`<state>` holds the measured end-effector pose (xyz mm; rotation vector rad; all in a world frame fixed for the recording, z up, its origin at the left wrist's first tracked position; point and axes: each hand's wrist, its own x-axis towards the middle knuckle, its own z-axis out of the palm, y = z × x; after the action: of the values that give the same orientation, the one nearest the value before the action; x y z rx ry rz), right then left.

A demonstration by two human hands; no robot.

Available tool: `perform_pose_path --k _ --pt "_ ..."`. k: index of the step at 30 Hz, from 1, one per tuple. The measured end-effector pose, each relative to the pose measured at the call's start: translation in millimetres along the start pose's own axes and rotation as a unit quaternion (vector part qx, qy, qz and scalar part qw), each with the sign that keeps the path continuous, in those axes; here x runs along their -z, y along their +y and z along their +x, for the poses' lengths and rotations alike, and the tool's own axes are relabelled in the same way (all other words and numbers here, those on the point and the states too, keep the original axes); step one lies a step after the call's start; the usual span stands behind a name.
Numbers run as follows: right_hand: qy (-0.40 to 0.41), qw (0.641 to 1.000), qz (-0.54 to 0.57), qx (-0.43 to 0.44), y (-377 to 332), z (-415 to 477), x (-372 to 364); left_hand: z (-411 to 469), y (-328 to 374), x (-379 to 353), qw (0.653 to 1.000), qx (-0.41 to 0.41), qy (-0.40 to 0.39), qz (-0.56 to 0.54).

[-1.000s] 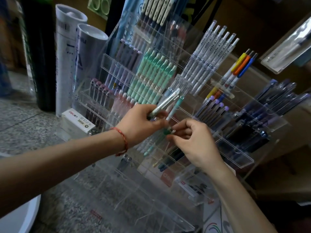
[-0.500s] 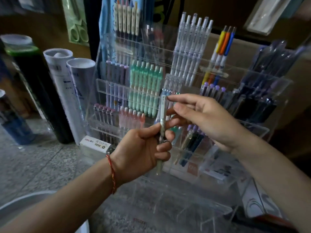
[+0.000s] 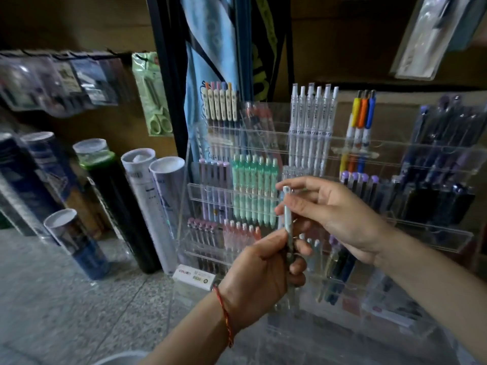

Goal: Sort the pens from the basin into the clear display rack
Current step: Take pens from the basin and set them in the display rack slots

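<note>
Gripping pale pen [image 3: 287,218] low in left hand [image 3: 263,267], maybe others in same fist, pinching its top with right hand [image 3: 334,214], upright just before clear display rack [image 3: 432,234]. Sorted pen rows [image 3: 254,191] filling most tiers; held pen left to slot. Basin rim [image 3: 116,359] at bottom edge, contents hidden

Several upright cardboard tubes [image 3: 158,206] stand on the speckled stone surface [image 3: 66,299]; a green scissors pack [image 3: 154,101] hangs above them.
</note>
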<state>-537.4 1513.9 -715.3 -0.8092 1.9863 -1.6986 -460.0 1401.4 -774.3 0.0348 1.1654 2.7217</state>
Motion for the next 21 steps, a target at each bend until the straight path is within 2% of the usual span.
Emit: perform_pose_path --k 4,9,11,13,16,21 --pt "0.025 0.999 0.022 0.034 1 14 -6 -14 9 14 0.991 0.021 0.076 0.113" --pt "0.072 0.994 0.051 0.061 -8 25 -9 -45 23 46 0.953 0.041 0.165 0.249" --pt "0.061 0.996 0.022 0.067 -8 22 -11 -60 20 60 0.934 0.063 0.178 0.303" --pt "0.036 0.995 -0.051 0.075 0 13 -16 -77 9 73 0.911 0.085 0.182 0.362" --pt "-0.001 0.987 -0.138 0.079 18 -3 -24 -94 -9 84 0.876 0.061 0.203 0.433" --pt "0.007 0.986 -0.148 0.08 32 -12 -24 -95 -35 85 0.86 0.051 0.213 0.46"
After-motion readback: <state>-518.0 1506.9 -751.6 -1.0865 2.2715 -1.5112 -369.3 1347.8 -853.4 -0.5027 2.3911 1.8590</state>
